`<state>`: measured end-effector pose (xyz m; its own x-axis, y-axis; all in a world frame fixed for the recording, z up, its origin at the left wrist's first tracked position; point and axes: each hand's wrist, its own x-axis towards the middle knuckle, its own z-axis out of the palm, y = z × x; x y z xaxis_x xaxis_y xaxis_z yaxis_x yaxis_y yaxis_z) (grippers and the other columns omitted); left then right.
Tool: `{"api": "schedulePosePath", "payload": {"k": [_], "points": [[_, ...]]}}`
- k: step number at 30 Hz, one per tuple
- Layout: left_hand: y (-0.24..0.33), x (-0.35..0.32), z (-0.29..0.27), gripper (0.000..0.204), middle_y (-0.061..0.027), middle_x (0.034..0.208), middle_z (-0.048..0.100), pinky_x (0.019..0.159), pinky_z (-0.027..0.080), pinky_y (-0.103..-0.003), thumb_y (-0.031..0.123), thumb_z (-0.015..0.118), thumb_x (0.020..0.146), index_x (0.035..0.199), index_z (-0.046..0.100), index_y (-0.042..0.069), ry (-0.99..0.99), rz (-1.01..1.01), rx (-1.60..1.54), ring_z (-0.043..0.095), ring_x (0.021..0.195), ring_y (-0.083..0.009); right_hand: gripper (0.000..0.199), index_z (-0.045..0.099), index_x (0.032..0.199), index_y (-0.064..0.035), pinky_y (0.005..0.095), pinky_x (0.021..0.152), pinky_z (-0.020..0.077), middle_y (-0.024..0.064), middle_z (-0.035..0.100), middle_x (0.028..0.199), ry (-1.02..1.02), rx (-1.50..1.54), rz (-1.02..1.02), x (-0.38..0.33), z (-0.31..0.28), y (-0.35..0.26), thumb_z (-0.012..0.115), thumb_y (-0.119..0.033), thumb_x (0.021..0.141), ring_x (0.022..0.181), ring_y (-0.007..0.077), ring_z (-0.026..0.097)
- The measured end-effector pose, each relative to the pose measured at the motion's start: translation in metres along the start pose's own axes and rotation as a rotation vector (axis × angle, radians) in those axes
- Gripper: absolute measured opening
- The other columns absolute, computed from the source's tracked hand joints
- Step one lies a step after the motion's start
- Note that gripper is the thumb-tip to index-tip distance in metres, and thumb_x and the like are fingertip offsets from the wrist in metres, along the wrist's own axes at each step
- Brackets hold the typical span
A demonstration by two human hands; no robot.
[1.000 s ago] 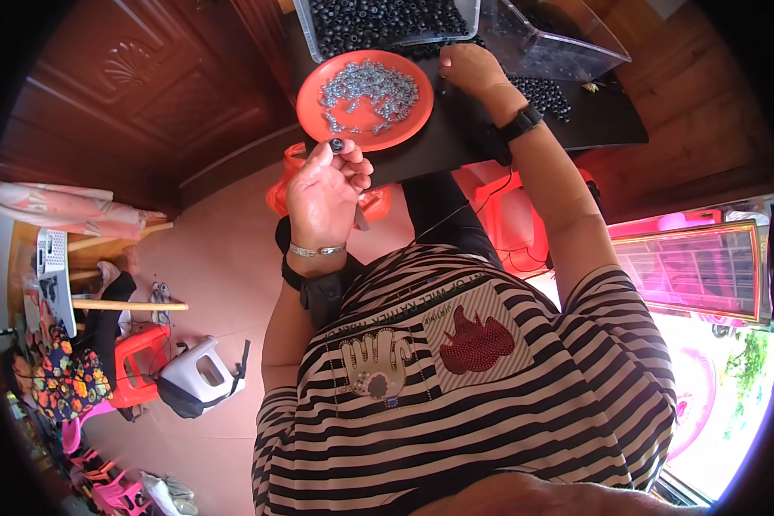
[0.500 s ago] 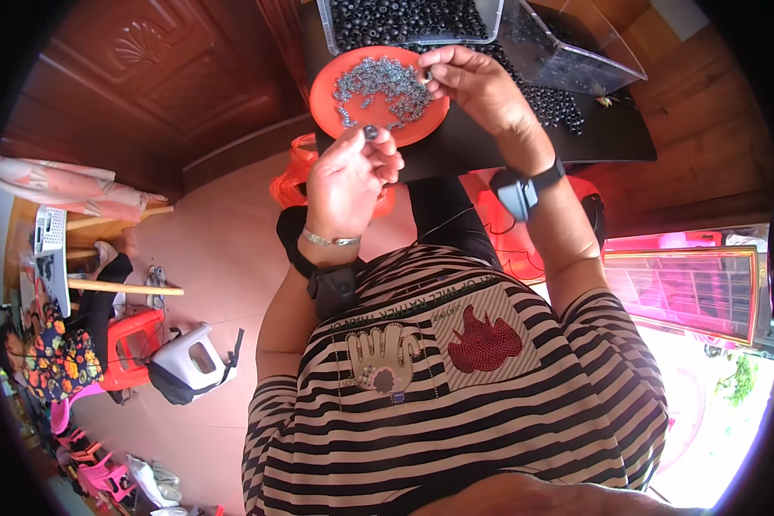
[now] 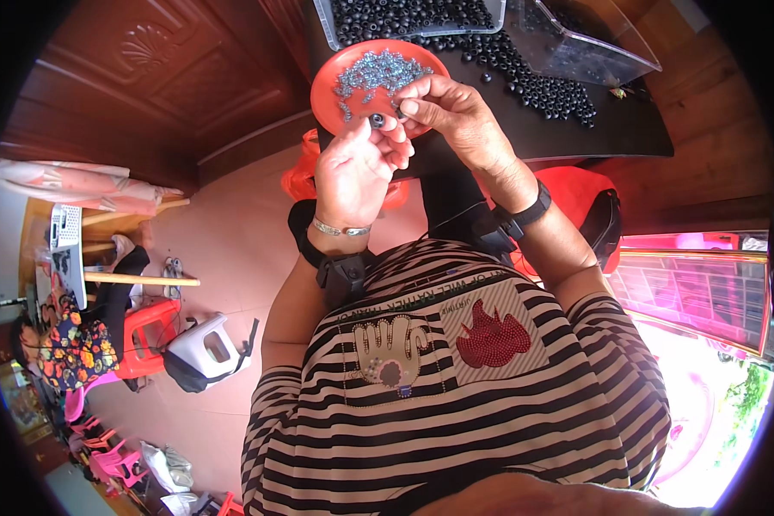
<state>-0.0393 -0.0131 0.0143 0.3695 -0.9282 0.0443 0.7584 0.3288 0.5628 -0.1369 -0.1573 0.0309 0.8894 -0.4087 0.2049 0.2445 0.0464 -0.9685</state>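
Observation:
My left hand (image 3: 353, 176), palm up at the plate's near edge, pinches a round black ring-shaped piece (image 3: 377, 120) between thumb and fingertips, its hole showing. Close beside it, my right hand (image 3: 456, 120) has thumb and index finger pressed together over the plate's right side. Something small and dark shows at those fingertips, too small to name. Under both hands lies a red plate (image 3: 325, 101) with a spread of small silvery-blue pieces (image 3: 378, 73). Behind it, a clear plastic box (image 3: 500, 19) holds many of the same black round pieces (image 3: 404, 15).
More loose black pieces (image 3: 550, 99) cover the dark table (image 3: 611, 142) right of the plate, beside a second clear box (image 3: 623, 43) lying tilted. An orange-red bag (image 3: 299, 176) hangs left of the table. A person in a flowered top (image 3: 73, 348) is at the far left, near a red stool (image 3: 150, 340).
My right hand has moved left and down from the plate's right rim, bringing its fingertips close to the left hand. The left hand has shifted slightly right, keeping the black piece.

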Motion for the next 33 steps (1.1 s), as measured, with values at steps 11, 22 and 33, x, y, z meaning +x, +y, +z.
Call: {"api": "schedulePosePath", "payload": {"k": [11,22,33], "points": [[-0.004,0.003,-0.01,0.028,-0.0115,0.092,0.057,0.078,0.045,-0.035,0.025,0.042,0.095,0.096,0.056,0.0,-0.047,-0.018,-0.067,0.056,0.086,-0.0249,0.017,0.063,0.105,0.0004,0.0255,0.078,0.0501,0.0039,0.064,0.087,-0.094,-0.046,-0.122,-0.006,-0.001,0.007,0.059,-0.006,0.089,0.08,0.0116,0.061],[-0.005,0.001,-0.003,0.029,-0.0105,0.09,0.058,0.075,0.044,-0.033,0.027,0.044,0.095,0.099,0.055,0.0,-0.033,-0.006,-0.05,0.057,0.083,-0.023,0.017,0.063,0.099,0.0002,0.027,0.068,0.0531,0.0049,0.065,0.083,-0.105,-0.212,-0.201,-0.005,0.007,-0.022,0.055,-0.013,0.093,0.073,0.0113,0.063],[-0.006,0.0,-0.011,0.031,-0.012,0.095,0.057,0.081,0.043,-0.035,0.025,0.039,0.097,0.106,0.052,-0.001,-0.04,-0.016,0.016,0.054,0.089,-0.0233,0.012,0.067,0.091,-0.0041,0.032,0.069,0.0527,0.0072,0.065,0.086,-0.013,-0.793,-0.527,-0.002,0.011,-0.018,0.064,-0.013,0.085,0.08,0.0235,0.064]]}}
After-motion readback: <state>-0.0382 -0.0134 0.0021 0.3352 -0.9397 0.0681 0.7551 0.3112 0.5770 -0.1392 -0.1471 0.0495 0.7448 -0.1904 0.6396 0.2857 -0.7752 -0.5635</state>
